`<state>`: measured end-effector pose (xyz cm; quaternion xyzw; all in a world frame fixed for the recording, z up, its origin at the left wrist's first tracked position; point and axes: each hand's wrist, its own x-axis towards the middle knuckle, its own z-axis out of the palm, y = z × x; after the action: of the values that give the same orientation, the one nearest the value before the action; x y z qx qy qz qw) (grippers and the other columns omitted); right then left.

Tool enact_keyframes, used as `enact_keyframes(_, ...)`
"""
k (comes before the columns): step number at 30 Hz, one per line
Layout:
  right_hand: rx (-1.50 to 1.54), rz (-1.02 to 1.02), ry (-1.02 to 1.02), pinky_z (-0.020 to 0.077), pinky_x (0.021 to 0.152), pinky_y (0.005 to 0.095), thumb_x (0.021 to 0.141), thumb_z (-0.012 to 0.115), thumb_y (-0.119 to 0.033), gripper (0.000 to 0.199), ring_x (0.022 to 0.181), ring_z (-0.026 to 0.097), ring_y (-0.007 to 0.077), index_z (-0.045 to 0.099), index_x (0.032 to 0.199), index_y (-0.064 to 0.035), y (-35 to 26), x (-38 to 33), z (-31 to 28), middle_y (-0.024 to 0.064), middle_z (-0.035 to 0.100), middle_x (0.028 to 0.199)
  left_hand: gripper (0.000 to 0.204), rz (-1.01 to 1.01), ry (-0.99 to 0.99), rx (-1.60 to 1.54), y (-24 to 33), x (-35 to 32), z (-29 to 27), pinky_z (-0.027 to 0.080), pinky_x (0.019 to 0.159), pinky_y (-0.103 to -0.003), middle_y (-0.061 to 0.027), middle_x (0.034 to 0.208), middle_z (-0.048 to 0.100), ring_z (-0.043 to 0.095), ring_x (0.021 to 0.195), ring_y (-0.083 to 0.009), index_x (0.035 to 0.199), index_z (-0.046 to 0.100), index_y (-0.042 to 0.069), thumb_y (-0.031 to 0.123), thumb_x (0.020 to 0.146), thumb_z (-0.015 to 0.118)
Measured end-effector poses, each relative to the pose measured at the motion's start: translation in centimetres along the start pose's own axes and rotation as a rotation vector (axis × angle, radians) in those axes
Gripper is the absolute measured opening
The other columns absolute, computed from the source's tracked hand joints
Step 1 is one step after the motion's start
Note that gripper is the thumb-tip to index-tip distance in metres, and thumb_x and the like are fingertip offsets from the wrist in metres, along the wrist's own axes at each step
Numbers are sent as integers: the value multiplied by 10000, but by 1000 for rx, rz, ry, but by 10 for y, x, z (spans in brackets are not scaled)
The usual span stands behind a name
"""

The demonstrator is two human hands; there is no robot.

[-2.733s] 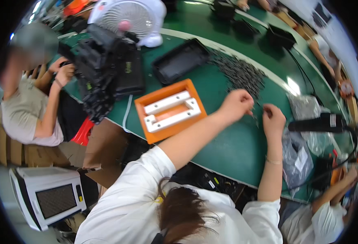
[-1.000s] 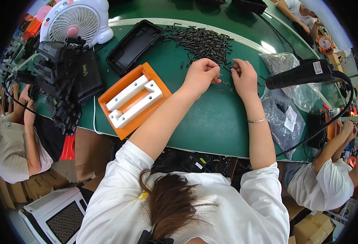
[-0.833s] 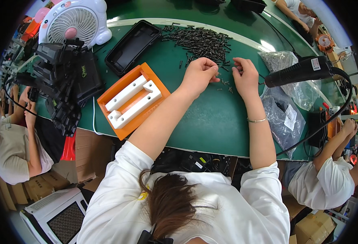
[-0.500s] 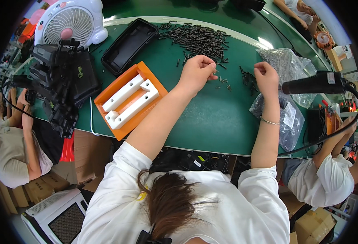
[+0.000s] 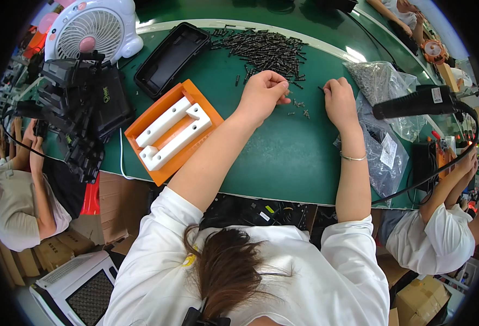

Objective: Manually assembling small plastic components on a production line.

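Observation:
Near the middle of the green table (image 5: 283,157), my left hand (image 5: 262,95) is closed in a pinch; what sits between the fingertips is too small to make out. Several small metallic pieces (image 5: 306,113), perhaps screws or springs, lie just right of it. Behind it spreads a big pile of short, black, ribbed rods (image 5: 269,51). My right hand (image 5: 340,103) is lowered over a smaller group of dark rods, mostly hiding them. Its fingers are pinched together, with a dark tip showing beside them; whether they grip it is unclear.
On the left are an orange tray (image 5: 166,176) with white blocks (image 5: 177,144), a black bin (image 5: 166,68), black devices (image 5: 79,108) and a white fan (image 5: 90,35). Plastic bags (image 5: 383,157) and a black corded handheld tool (image 5: 413,102) are at right. Other people sit on both sides.
My right hand has moved left and slightly down onto the small group of dark rods. My left hand stays pinched in nearly the same place.

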<state>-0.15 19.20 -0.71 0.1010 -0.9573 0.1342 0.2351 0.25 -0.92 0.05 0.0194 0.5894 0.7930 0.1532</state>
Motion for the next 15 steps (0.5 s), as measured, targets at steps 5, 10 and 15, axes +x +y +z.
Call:
enact_keyframes(5,25,13,-65,437,704,389,739,572,-55,58,793,509,310,543,757,-8,1,-1,-2,147,503,810,101,-25,21,14,0,0,1,497,665,-251,-43,769,549,528,670,-100,899,529,2,85,842,539)
enact_keyframes(10,-9,8,-44,441,679,392,742,564,-40,68,782,511,304,529,792,-10,-7,0,-2,126,501,777,103,-21,23,20,2,-1,0,488,645,-245,-43,769,554,530,659,-104,895,533,7,93,840,546)
enact_keyframes(15,313,43,90,435,623,340,762,560,-29,74,702,537,255,503,806,-9,-21,4,-7,116,530,767,105,-18,16,-4,2,-1,0,474,613,-240,-42,763,557,533,657,-112,889,533,13,102,836,553)
